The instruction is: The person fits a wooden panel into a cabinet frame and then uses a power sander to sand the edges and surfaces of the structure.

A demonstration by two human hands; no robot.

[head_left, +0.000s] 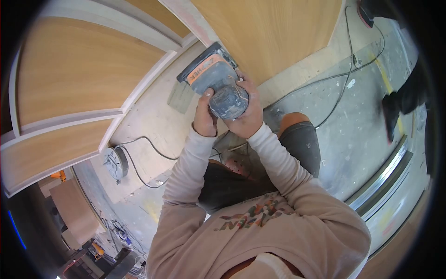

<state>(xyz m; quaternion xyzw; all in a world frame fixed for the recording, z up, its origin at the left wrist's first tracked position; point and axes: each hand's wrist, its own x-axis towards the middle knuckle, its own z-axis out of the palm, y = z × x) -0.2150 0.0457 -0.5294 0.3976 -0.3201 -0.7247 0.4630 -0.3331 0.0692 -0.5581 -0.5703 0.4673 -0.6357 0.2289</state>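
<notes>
A dusty grey-and-black electric sander [215, 80] with an orange band is held between my two hands. My left hand [204, 116] is wrapped round its left side, thumb up along the body. From the other side, my right hand [248, 114] closes on the rounded rear housing. The sander's flat pad lies right at the white edge strip [197, 21] of a wooden frame, beside a large wood-grain panel [274, 35]. Below the pad, a greyish flat block [181, 97] lies on a pale board.
A white-framed wooden unit [86, 69] fills the left. A round cable reel [115, 165] stands below it, its dark cord running toward me. Another cable [334, 76] loops across the paint-spotted floor. Metal bars [381, 174] lie at right, near another person's shoe [391, 116].
</notes>
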